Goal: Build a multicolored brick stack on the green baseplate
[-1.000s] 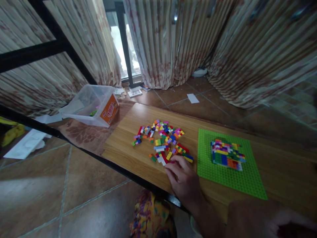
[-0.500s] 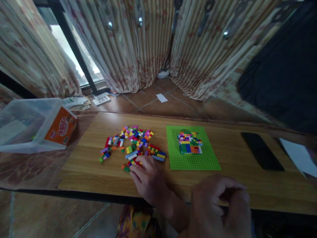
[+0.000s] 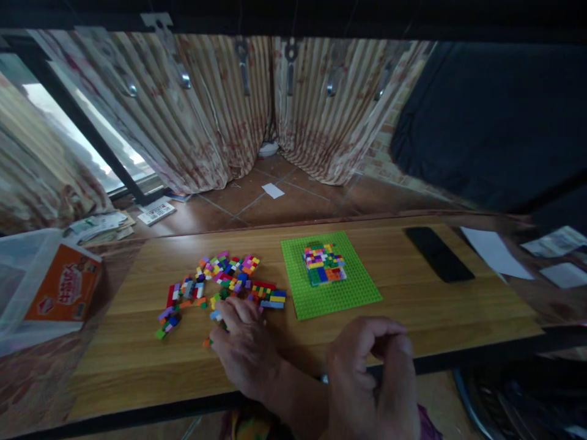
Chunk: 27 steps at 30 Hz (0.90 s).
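Right hand [image 3: 245, 349] reaches among loose bricks [image 3: 243, 279] left of the tabletop's [image 3: 137, 366] middle (whether its hidden fingertips grip one, I cannot tell); left hand [image 3: 373, 379], thumb and index tips together, hovers by the near edge. Green baseplate [image 3: 332, 299] carries a brick build [image 3: 323, 269] toward the far edge.

Home room: patterned curtains [image 3: 215, 134] at window [image 3: 68, 131], brown tiled floor [image 3: 302, 203], toy bricks [image 3: 242, 278] on wooden tabletop [image 3: 151, 373].
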Tool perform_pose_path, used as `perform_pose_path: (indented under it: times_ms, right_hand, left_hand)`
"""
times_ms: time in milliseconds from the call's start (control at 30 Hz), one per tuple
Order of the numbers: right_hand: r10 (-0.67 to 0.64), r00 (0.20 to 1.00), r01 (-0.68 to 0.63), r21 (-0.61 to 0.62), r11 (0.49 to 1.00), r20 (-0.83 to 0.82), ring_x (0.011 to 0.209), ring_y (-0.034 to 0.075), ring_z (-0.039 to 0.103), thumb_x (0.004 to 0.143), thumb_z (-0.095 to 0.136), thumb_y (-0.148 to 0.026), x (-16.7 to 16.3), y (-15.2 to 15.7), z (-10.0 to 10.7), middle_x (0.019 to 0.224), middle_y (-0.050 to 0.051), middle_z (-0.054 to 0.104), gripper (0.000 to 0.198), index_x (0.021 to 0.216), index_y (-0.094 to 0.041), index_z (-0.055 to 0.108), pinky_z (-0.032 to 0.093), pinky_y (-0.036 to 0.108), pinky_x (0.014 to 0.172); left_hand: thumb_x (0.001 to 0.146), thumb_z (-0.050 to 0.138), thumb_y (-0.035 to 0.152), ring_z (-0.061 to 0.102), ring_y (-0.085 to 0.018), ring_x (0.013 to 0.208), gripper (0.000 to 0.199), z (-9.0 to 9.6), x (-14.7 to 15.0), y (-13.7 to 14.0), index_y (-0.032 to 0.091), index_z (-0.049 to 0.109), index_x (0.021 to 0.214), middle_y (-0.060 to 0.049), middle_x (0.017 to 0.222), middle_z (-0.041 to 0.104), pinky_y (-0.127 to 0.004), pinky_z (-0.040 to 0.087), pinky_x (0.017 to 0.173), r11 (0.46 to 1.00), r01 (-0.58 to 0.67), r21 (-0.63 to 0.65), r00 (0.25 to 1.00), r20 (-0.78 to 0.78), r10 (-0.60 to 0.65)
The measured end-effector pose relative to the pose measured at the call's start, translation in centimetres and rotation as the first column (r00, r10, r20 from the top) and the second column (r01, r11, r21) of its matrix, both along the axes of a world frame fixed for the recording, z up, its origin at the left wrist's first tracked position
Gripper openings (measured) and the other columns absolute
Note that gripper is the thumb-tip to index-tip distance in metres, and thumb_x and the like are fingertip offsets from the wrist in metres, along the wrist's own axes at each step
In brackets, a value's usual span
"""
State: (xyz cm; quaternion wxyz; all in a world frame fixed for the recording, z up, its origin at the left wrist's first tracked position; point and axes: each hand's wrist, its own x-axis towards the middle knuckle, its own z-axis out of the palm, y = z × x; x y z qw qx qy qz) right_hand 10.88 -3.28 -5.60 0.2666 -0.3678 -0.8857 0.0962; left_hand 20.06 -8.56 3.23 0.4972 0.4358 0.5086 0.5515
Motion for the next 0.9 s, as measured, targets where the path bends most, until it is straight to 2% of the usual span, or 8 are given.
perform_pose_path:
  times_ms: [133,233,300,400,467,533,633,900]
  right_hand:
    - [0.015,0.983,-0.028,-0.065,0.997,-0.185,0.111,0.023,0.048,0.091,0.055,-0.024,0.4,0.2,0.5,0.115,0.007,0.061,0.01,0.091,-0.02,0.064,0.039,0.039,0.095]
    - [-0.083,0.897,-0.034,-0.254,0.967,-0.434,0.093,0.019,0.056,0.093,0.053,-0.025,1.1,0.9,1.3,0.092,0.004,0.065,0.012,0.095,-0.022,0.064,0.044,0.034,0.086]
    - [-0.239,0.76,-0.067,-0.438,0.896,-0.605,0.081,0.016,0.059,0.093,0.052,-0.027,1.8,1.6,2.0,0.084,0.003,0.065,0.014,0.095,-0.021,0.065,0.047,0.03,0.076]
    - [-0.537,0.469,-0.197,-0.676,0.71,-0.701,0.063,0.013,0.058,0.087,0.058,-0.034,3.2,2.9,2.8,0.074,0.0,0.064,0.016,0.09,-0.02,0.064,0.048,0.026,0.059]
    - [-0.666,0.307,-0.297,-0.734,0.611,-0.68,0.057,0.012,0.056,0.08,0.065,-0.04,4.3,3.7,3.1,0.071,0.0,0.064,0.021,0.086,-0.02,0.063,0.048,0.025,0.055]
    - [-0.724,0.197,-0.372,-0.734,0.569,-0.661,0.056,0.011,0.056,0.073,0.072,-0.043,5.4,4.3,3.2,0.074,0.001,0.067,0.027,0.084,-0.02,0.063,0.05,0.025,0.055]
    - [-0.729,0.144,-0.405,-0.712,0.574,-0.669,0.057,0.011,0.058,0.068,0.077,-0.043,7.0,4.7,3.1,0.078,0.002,0.07,0.031,0.083,-0.021,0.062,0.052,0.026,0.056]
    - [-0.692,0.183,-0.234,-0.714,0.66,-0.699,0.052,0.011,0.061,0.071,0.075,-0.042,10.8,4.7,3.3,0.072,-0.001,0.069,0.03,0.087,-0.022,0.06,0.053,0.026,0.051]
  left_hand:
    - [0.084,0.058,0.026,0.062,-0.015,0.063,0.015,-0.2,-0.1,0.0,0.019,0.071,0.082,-0.004,0.067,0.068,-0.026,0.052,0.06,1.0,-0.001,0.008,1.0,-0.005,0.001]
    - [0.084,0.058,0.026,0.063,-0.015,0.062,0.014,0.0,-0.3,0.0,0.02,0.071,0.081,-0.003,0.066,0.068,-0.025,0.052,0.062,0.999,0.007,0.054,1.0,0.015,-0.007]
    - [0.083,0.059,0.025,0.064,-0.015,0.063,0.013,0.2,-0.6,0.2,0.021,0.071,0.082,-0.003,0.067,0.069,-0.025,0.052,0.063,0.996,-0.007,0.085,1.0,0.012,0.006]
    - [0.083,0.059,0.025,0.064,-0.015,0.063,0.013,0.3,-1.3,0.7,0.019,0.071,0.084,-0.003,0.067,0.068,-0.024,0.052,0.06,0.992,-0.028,0.124,0.999,0.025,0.025]
    - [0.084,0.059,0.024,0.062,-0.013,0.059,0.013,0.4,-1.8,1.1,0.019,0.071,0.083,-0.002,0.065,0.067,-0.021,0.05,0.056,0.987,-0.044,0.151,0.998,0.053,0.036]
    - [0.085,0.059,0.024,0.06,-0.011,0.057,0.012,0.6,-2.4,1.4,0.019,0.07,0.082,-0.001,0.063,0.066,-0.019,0.049,0.054,0.986,-0.082,0.147,0.996,0.054,0.075]
    - [0.085,0.06,0.025,0.06,-0.01,0.057,0.013,0.8,-2.9,1.7,0.018,0.07,0.082,0.0,0.063,0.066,-0.018,0.048,0.054,0.986,-0.119,0.114,0.993,0.021,0.117]
    - [0.085,0.061,0.03,0.056,-0.01,0.054,0.017,0.6,-2.5,2.3,0.017,0.07,0.079,0.001,0.059,0.062,-0.017,0.044,0.05,0.994,-0.08,0.075,0.994,0.078,0.074]
